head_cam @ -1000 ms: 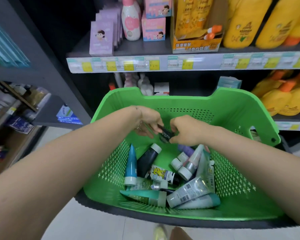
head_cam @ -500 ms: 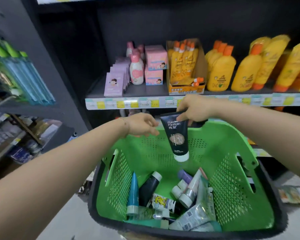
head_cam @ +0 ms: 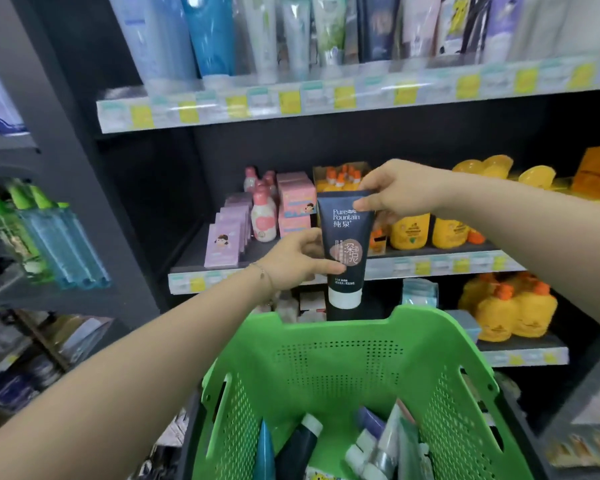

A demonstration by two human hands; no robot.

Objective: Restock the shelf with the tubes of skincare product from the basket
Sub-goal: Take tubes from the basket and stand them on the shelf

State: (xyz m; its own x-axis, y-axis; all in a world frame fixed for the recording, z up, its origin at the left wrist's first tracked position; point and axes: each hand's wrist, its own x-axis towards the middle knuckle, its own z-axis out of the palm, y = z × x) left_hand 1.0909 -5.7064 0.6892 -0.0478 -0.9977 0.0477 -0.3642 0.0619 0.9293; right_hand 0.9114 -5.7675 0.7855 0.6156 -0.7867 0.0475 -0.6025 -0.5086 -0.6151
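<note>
You had one dark tube (head_cam: 345, 251) between your two hands, upright with its white cap down, just above the far rim of the one green basket (head_cam: 326, 341). Your right hand (head_cam: 399, 195) pinched the flat crimped top end between thumb and fingers. Your left hand (head_cam: 298, 261) gripped the lower body from the left side, its thumb across the front label, and a thin bracelet (head_cam: 262, 271) sat on that wrist.

In the basket's near end you had one teal tube (head_cam: 264, 452), one black tube (head_cam: 300, 445) with a white cap, one purple tube (head_cam: 371, 422) and a cluster of pale tubes (head_cam: 381, 452) cut off by the frame, too crowded to count.

Three boards showed in the dark shelving unit in front of you. The top shelf (head_cam: 291, 102) carried a blurred row of standing tubes along its front edge. The middle shelf (head_cam: 201, 258) carried lilac packets (head_cam: 226, 240) near its left corner, at least three pink bottles (head_cam: 264, 220), pink boxes (head_cam: 297, 202) and yellow bottles (head_cam: 447, 230) to the right. The lower shelf (head_cam: 527, 355) carried yellow packs (head_cam: 510, 313). A neighbouring unit at your left carried green and blue bottles (head_cam: 49, 237).
</note>
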